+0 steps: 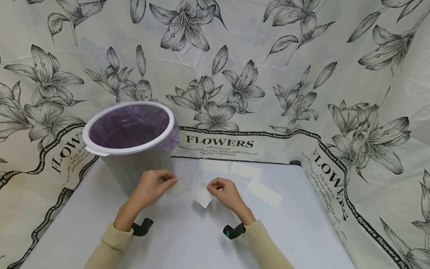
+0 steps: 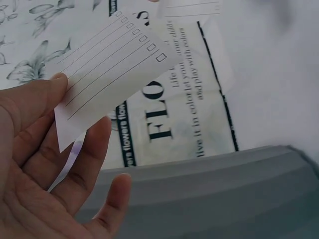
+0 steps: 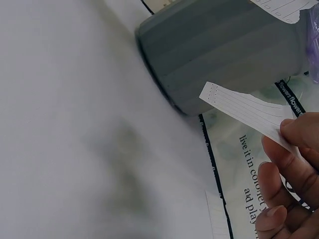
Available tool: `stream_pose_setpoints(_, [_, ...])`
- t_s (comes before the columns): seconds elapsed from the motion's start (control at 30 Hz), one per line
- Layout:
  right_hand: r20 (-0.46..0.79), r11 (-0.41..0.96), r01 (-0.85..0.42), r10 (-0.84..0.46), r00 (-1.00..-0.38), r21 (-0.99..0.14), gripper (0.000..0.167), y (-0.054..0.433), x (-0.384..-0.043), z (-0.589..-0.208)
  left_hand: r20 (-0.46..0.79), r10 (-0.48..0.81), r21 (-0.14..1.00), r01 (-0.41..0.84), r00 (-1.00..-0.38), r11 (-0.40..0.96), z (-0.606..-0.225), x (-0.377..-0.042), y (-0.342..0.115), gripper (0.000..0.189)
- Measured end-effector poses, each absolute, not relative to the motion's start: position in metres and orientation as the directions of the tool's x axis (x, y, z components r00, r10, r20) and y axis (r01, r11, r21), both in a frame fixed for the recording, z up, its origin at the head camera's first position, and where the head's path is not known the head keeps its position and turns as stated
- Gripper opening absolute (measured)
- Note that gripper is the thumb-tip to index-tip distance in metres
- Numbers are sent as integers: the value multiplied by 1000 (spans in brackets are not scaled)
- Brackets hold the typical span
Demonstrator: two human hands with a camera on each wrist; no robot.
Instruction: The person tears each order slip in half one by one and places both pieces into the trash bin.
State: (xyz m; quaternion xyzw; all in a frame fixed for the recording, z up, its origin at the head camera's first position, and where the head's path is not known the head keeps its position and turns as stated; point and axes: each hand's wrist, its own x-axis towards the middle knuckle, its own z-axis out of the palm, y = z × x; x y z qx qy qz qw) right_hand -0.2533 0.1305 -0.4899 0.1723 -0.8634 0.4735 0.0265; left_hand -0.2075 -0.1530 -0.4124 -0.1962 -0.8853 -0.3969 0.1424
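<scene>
Lined paper (image 1: pixel 203 197) is pinched between thumb and fingers of the right hand (image 1: pixel 226 193) above the white table (image 1: pixel 188 239); another piece (image 1: pixel 178 187) is pinched likewise by the left hand (image 1: pixel 150 189), beside the grey bin (image 1: pixel 131 168).

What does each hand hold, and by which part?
Left hand: paper slip. Right hand: another slip. Both are pinched at the end opposite their printed boxes.
</scene>
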Motion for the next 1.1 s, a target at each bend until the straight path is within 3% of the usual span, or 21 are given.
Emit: stream_pose_setpoints(1.1, [319,392,-447,-351,-881,-804,8,85,-264,-430,558,264,531,583,-787,615,-329,-204,-169,5])
